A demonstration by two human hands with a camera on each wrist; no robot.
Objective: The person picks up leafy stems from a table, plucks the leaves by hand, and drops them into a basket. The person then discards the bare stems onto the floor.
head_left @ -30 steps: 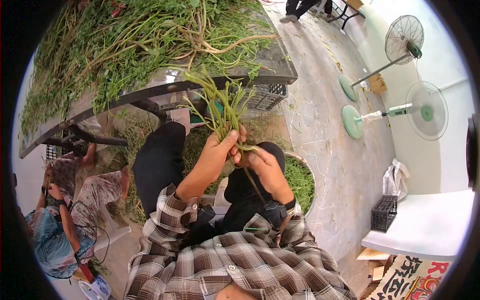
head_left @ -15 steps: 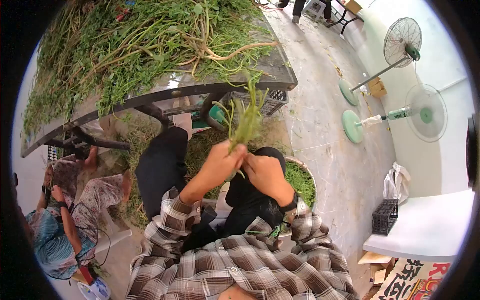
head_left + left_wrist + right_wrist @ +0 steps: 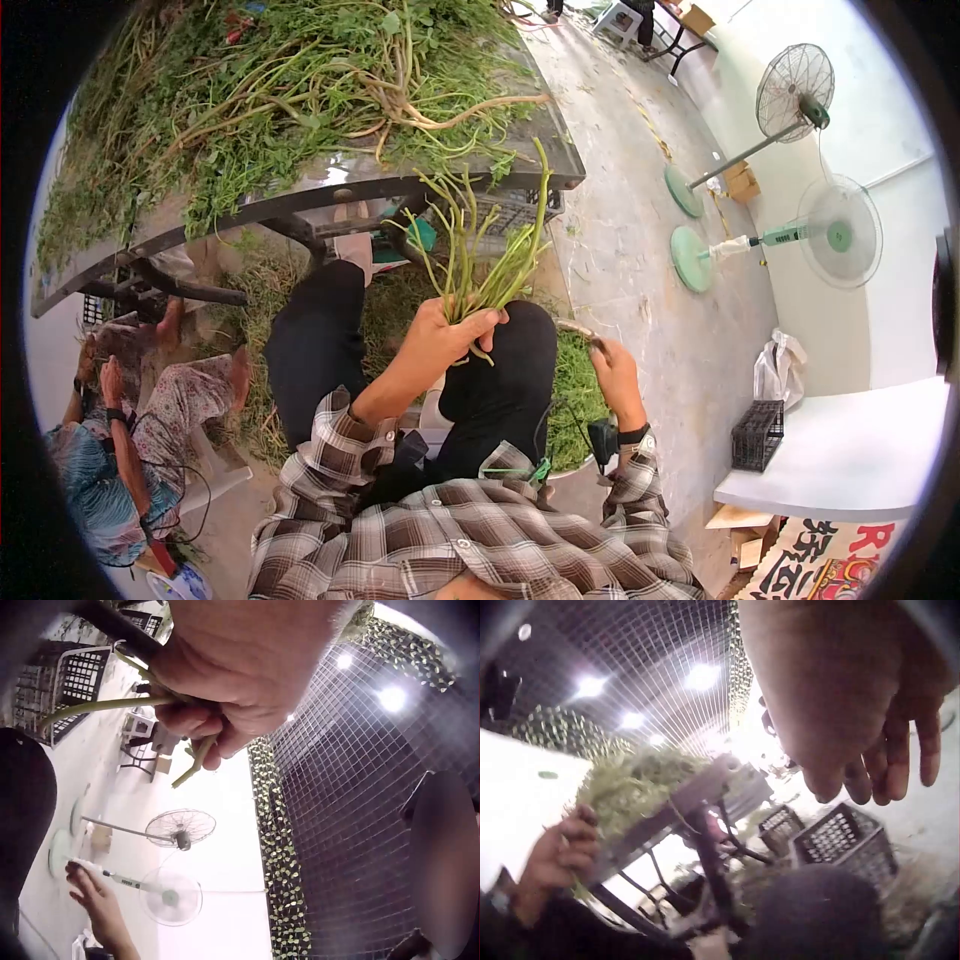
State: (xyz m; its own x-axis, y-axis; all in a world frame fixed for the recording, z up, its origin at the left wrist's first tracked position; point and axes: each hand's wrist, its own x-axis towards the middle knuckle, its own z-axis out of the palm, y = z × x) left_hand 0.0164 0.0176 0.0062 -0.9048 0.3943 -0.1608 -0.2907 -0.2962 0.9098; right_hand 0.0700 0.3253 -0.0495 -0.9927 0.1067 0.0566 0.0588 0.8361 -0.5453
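Observation:
My left hand [image 3: 450, 335] grips a bunch of green leafy-plant stems [image 3: 510, 268] upright above my knees; several stems fan out past the thumb. In the left wrist view, cut stem ends [image 3: 196, 763] poke out below the curled fingers. My right hand [image 3: 615, 375] is apart from the bunch, over the right side of a round basket [image 3: 597, 462] heaped with green trimmings [image 3: 577, 395]. Its fingers [image 3: 896, 761] hang loosely down in the right wrist view, with nothing between them.
A dark-edged table [image 3: 400, 187] piled with leafy plants [image 3: 300, 90] stands in front. Below it are a black crate [image 3: 515, 212] and scattered trimmings. Another seated person [image 3: 120, 450] is at the left. Two fans [image 3: 795, 90] and a white table [image 3: 840, 450] are at the right.
The hands were together at the stems; my right hand has since let go and moved right over the basket. The left hand keeps the bunch, which now stands fanned out.

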